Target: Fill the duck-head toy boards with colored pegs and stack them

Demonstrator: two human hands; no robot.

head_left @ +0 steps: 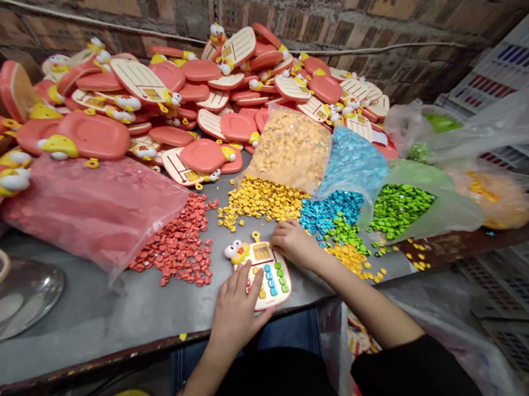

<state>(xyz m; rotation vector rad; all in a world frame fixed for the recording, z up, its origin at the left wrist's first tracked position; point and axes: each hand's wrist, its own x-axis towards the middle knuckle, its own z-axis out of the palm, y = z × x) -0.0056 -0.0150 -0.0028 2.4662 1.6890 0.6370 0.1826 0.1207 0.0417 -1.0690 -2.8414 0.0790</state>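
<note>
A cream toy phone (277, 298) with a duck head at its upper left lies face up near the table's front edge. Red, yellow, blue and green buttons stand in columns on it. My left hand (234, 306) rests over its left side, fingers stretched out across the red and yellow columns, hiding some of them. At the toy's upper right edge is my right hand (296, 244), its fingers curled together; anything between them is hidden. Beyond the toy lie loose red pieces (190, 236), yellow pieces (264, 198), blue pieces (330, 214) and green pieces (401, 208).
Many red-backed toy bodies (202, 156) are heaped against the brick wall (316, 16). Bags of red (100, 210), pale yellow (289, 147) and blue pieces (353, 160) lie before them. A clear round container (13, 291) stands left; plastic crates (520, 70) stand right.
</note>
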